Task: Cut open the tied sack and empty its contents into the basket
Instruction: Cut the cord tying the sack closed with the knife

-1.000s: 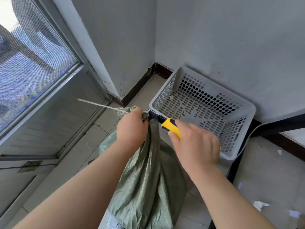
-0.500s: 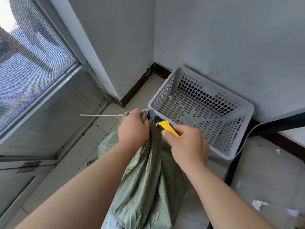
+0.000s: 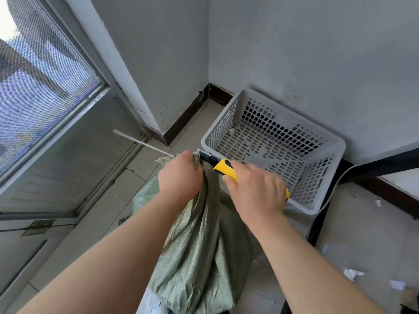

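Left hand (image 3: 180, 175) fisted round sack (image 3: 199, 257) neck beside basket (image 3: 326, 143), right hand (image 3: 256, 191) clenching knife (image 3: 223, 167): cut away from knuckles (blade at tie).

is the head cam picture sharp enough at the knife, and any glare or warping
Head view: the knife and both hands, left and right, look sharp, as does the sack; daylight through the window is blown out at the top left corner; wide-angle bending curves the wall edges and window frame; soft even light, weak shadows in the basket; the paper scraps at lower right are smeared.
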